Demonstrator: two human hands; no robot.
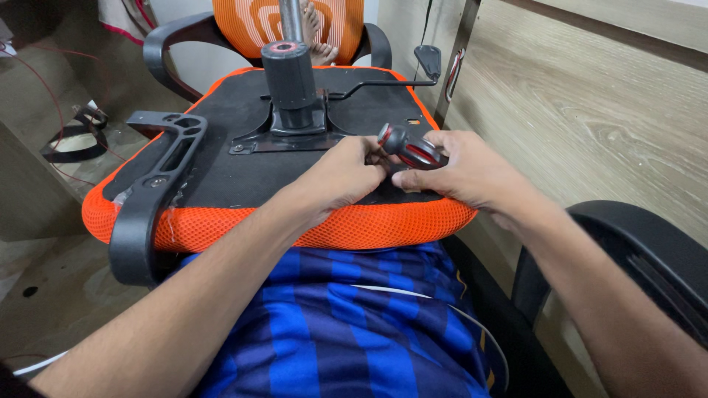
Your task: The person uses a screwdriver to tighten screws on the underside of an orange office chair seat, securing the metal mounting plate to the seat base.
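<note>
Between a wooden wall panel [590, 96] and tiled floor [44, 280], your right hand [472, 173] wraps a black-and-red screwdriver handle [410, 147] near the orange edge of the upturned chair seat [295, 225] on your lap, left hand [346, 173] pinching beside it, armrest [151, 199] leftward.

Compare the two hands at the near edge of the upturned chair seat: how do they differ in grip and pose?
The right hand is wrapped around a black-and-red tool handle; the left hand grips no handle, its fingertips pinched near the tool's lower end. The right hand lies over the seat's near right corner, the left more centrally. Both are bare and rest on the black underside of the orange seat, close together.
</note>
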